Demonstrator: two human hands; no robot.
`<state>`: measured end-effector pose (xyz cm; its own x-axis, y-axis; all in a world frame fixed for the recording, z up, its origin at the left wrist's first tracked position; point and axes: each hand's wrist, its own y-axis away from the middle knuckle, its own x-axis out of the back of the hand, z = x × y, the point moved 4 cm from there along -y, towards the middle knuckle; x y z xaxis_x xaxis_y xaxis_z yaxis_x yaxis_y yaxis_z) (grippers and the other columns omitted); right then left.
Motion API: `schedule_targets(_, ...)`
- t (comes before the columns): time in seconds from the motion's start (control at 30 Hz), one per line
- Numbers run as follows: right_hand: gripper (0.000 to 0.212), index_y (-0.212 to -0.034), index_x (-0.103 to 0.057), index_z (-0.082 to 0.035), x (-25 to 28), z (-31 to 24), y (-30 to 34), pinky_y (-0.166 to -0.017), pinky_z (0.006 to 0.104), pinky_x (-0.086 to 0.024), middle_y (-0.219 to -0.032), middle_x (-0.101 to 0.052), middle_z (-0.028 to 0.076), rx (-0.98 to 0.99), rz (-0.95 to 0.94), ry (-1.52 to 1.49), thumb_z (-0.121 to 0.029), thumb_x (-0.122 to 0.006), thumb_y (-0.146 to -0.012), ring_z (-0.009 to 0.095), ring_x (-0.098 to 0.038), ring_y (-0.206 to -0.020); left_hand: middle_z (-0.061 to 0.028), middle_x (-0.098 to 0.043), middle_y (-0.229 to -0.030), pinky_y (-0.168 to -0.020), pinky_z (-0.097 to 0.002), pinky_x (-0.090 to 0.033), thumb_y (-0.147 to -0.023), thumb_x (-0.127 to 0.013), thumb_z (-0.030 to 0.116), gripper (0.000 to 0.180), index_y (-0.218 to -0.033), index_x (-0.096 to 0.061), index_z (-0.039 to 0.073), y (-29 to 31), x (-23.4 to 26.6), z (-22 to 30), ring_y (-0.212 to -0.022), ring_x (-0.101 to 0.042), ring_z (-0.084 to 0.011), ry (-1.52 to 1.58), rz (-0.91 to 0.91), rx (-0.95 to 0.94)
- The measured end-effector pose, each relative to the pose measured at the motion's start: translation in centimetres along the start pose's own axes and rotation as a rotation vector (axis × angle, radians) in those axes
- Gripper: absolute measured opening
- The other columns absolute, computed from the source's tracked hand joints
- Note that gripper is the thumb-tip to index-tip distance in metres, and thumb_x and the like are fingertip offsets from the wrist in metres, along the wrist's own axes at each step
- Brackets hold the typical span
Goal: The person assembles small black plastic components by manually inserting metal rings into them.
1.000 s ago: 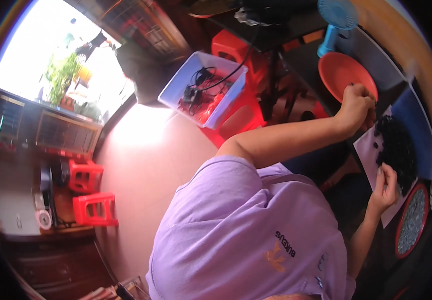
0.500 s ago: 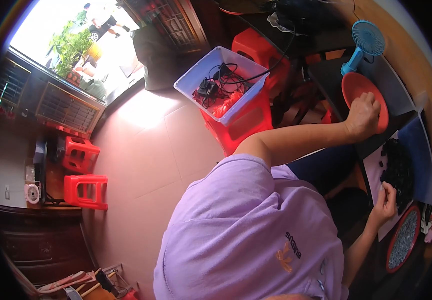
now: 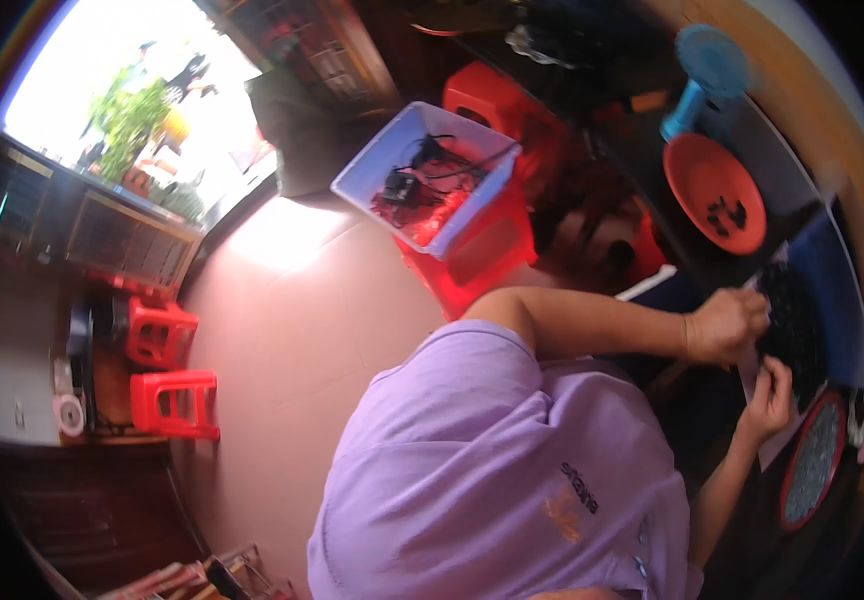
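My left hand [image 3: 727, 325] reaches to the edge of a heap of small dark pieces [image 3: 797, 320] lying on a white sheet [image 3: 764, 452] on the dark table. Its fingers are curled at the heap, and what they pinch is hidden. My right hand [image 3: 772, 392] sits just below it, with fingers closed on the sheet's near edge. An orange plate [image 3: 717, 190] holding a few dark pieces lies further up the table, apart from both hands. My purple shirt fills the lower middle.
A blue hand fan [image 3: 707, 75] stands beyond the plate. A round red-rimmed tray [image 3: 812, 460] of dark grains lies by my right hand. A pale blue bin [image 3: 427, 175] of cables rests on a red stool [image 3: 477, 250]. Two red stools [image 3: 167, 400] stand at the left wall.
My left hand has moved from the orange plate down to the dark heap on the sheet. My right hand stays at the sheet's edge. The view has shifted.
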<state>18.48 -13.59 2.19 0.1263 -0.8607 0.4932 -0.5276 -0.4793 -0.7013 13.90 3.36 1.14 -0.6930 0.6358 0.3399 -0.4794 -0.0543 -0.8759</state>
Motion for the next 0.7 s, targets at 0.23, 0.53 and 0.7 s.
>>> schedule_targets(0.23, 0.014, -0.094, -0.069, 0.002, 2.6, -2.6, -0.8, -0.072, 0.0216, -0.05, -0.084, -0.069, 0.004, -0.097, 0.247, -0.067, 0.011, -0.066, -0.084, 0.007, -0.063, -0.078, -0.0141, -0.06, -0.09, -0.071, -0.0431, -0.051, -0.067, -0.065, -0.01, 0.022, -0.085, -0.064, 0.003, 0.1, 3.8, -0.2, -0.083, -0.061, -0.0357, 0.04, -0.115, 0.05)
schedule_targets(0.53, 0.015, -0.098, -0.07, 0.002, 11.0, 1.1, 2.4, -0.068, 0.0205, -0.05, -0.085, -0.07, 0.003, -0.368, 0.556, -0.204, 0.007, -0.068, -0.084, 0.008, -0.064, -0.075, -0.0109, -0.06, -0.085, -0.068, -0.0406, -0.05, -0.07, -0.068, -0.009, 0.021, -0.085, -0.065, 0.005, -2.1, 0.4, 2.8, -0.079, -0.061, -0.0319, 0.086, -0.2, 0.041)
schedule_targets(0.7, 0.015, -0.098, -0.071, 0.001, 10.6, 1.1, 2.6, -0.068, 0.0198, -0.05, -0.085, -0.07, 0.002, -0.379, 0.567, -0.292, 0.007, -0.066, -0.085, 0.007, -0.063, -0.073, -0.0067, -0.058, -0.088, -0.071, -0.0408, -0.049, -0.073, -0.071, 0.0, 0.015, -0.085, -0.069, 0.008, -4.8, -3.8, 4.7, -0.085, -0.057, -0.0288, -0.003, -0.371, -0.13)
